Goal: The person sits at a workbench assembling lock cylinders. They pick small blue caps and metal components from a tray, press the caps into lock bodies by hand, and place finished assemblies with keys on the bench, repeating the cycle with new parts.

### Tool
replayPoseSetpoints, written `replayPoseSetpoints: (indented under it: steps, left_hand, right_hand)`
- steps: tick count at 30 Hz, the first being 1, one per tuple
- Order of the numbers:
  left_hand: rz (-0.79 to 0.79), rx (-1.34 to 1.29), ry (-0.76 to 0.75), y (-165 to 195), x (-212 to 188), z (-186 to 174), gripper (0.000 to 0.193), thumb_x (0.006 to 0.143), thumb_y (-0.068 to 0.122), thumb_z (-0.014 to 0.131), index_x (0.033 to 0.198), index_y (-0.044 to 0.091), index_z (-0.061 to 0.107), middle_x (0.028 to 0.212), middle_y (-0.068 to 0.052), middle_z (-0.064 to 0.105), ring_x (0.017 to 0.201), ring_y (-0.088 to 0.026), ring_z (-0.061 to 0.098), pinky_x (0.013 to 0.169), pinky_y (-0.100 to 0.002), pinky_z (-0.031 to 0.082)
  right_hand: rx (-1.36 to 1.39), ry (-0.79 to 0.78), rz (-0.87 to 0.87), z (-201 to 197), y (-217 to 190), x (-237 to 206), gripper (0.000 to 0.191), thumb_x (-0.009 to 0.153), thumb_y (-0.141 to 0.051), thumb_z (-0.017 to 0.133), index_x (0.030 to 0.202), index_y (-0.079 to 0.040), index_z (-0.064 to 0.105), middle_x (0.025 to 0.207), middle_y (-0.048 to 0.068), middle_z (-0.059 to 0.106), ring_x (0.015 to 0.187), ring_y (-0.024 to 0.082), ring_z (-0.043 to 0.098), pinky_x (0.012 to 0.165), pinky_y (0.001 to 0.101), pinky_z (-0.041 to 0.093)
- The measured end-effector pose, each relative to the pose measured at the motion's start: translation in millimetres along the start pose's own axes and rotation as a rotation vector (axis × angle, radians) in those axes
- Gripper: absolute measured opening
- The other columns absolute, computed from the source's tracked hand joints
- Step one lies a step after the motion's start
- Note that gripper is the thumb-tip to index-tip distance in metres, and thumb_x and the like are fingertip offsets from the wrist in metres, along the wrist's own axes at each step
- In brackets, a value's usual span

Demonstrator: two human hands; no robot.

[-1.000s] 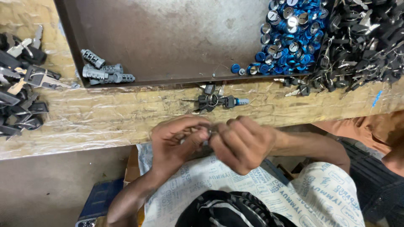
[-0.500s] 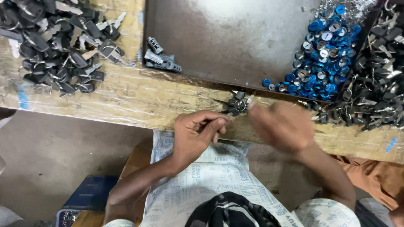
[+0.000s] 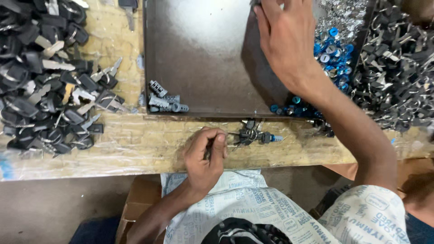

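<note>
My left hand (image 3: 204, 156) rests at the near edge of the wooden bench (image 3: 149, 144), fingers curled shut around a small dark part that is mostly hidden. Just right of it lies a small key-and-cylinder assembly (image 3: 253, 134) with a blue tip. My right hand (image 3: 285, 38) reaches far forward over the dark metal tray (image 3: 203, 54), fingers spread and pressed down near the pile of blue-capped cylinders (image 3: 332, 54). What lies under its fingertips is hidden.
A heap of black-headed keys (image 3: 43, 86) covers the bench's left. Three grey lock cylinders (image 3: 165, 101) lie in the tray's near left corner. A pile of dark metal parts (image 3: 398, 77) fills the right. Printed cloth (image 3: 253, 208) covers my lap.
My hands have come apart. The right hand has swung from near the bench edge up and forward over the tray toward the blue cylinders. The left hand stays low at the edge.
</note>
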State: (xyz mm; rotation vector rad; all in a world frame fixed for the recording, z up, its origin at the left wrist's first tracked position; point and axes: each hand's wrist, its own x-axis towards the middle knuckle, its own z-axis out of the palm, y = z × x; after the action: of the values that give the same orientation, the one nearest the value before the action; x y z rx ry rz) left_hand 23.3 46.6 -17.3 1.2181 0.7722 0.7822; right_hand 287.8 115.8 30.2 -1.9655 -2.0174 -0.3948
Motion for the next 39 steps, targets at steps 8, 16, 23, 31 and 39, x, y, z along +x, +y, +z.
replayPoseSetpoints:
  steps: [8,16,23,31,39]
  left_hand:
    - [0.034,0.045,-0.005,0.1,-0.1,0.8,0.005,0.099,0.000,0.069,0.098,-0.004,0.067,0.080,-0.005,0.064,0.065,-0.007,0.053,0.056,-0.024,0.043]
    - [0.028,0.042,0.033,1.3,-0.4,2.1,0.005,0.098,-0.001,0.071,0.097,-0.005,0.068,0.079,-0.005,0.065,0.064,-0.007,0.054,0.055,-0.023,0.043]
    - [0.039,0.083,0.011,3.4,1.8,1.7,0.004,0.098,-0.001,0.071,0.100,-0.004,0.069,0.079,-0.005,0.065,0.065,-0.008,0.055,0.057,-0.024,0.044]
    - [0.078,0.106,0.044,1.2,2.1,0.4,0.007,0.100,0.004,0.071,0.099,-0.001,0.066,0.082,-0.005,0.066,0.068,-0.009,0.057,0.060,-0.024,0.046]
    - [-0.330,-0.450,-0.202,7.3,3.4,-16.9,0.010,0.108,0.005,0.056,0.104,-0.003,0.062,0.080,-0.002,0.062,0.063,-0.005,0.058,0.051,-0.022,0.043]
  right_hand:
    - [0.307,-0.010,0.312,-23.5,10.8,-30.5,0.018,0.098,0.013,0.074,0.113,0.004,0.073,0.106,0.014,0.067,0.087,0.022,0.068,0.071,0.0301,0.053]
    - [0.272,-0.171,0.224,-14.8,16.7,-45.0,0.016,0.103,0.004,0.078,0.117,-0.002,0.077,0.108,0.010,0.068,0.095,0.021,0.070,0.078,0.0313,0.054]
    - [0.243,-0.152,-0.081,7.3,-2.7,-5.0,0.017,0.102,0.001,0.077,0.118,-0.005,0.074,0.105,0.009,0.064,0.093,0.026,0.065,0.079,0.0389,0.051]
    - [0.275,-0.111,-0.099,17.4,-10.4,22.7,0.010,0.098,0.003,0.076,0.104,0.000,0.069,0.099,0.012,0.066,0.092,0.031,0.065,0.075,0.0410,0.051]
    - [1.298,-0.466,0.666,-63.3,-58.1,-67.8,0.009,0.099,-0.005,0.068,0.099,0.004,0.071,0.092,0.006,0.070,0.067,0.007,0.059,0.055,0.0216,0.047]
